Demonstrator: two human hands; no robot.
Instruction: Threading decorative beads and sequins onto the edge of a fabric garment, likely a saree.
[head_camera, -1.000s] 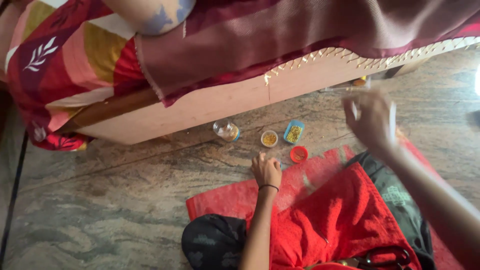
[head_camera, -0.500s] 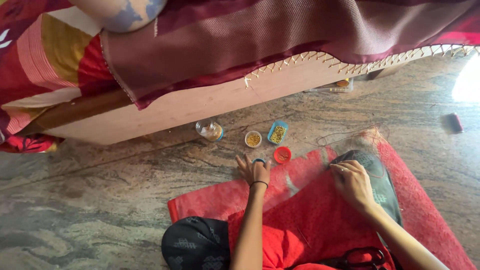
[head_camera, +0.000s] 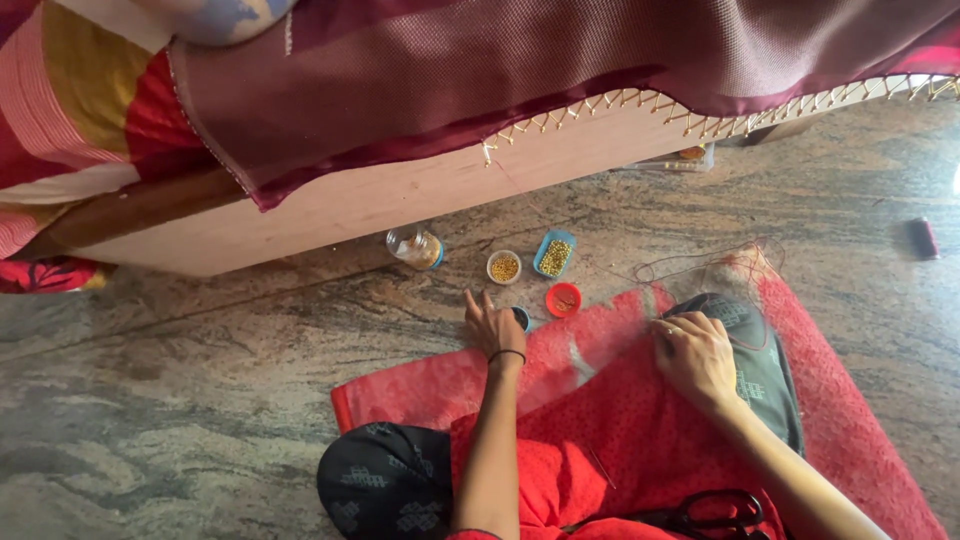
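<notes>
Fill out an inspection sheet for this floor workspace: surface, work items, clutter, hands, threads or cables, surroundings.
Surface: mottled stone floor, with a red cloth spread over the person's lap and the floor.
Work items: round white cup of yellow beads; blue tray of yellow beads; small red cup; a dark-rimmed cup half hidden by the left hand.
Clutter: small glass jar lying on its side; black scissors on the lap; small dark red object far right.
Hands: left hand on the floor at the dark-rimmed cup; right hand resting on the red cloth.
Threads: thin red thread looped on the floor.
Surroundings: wooden bed frame draped with maroon fabric.
</notes>
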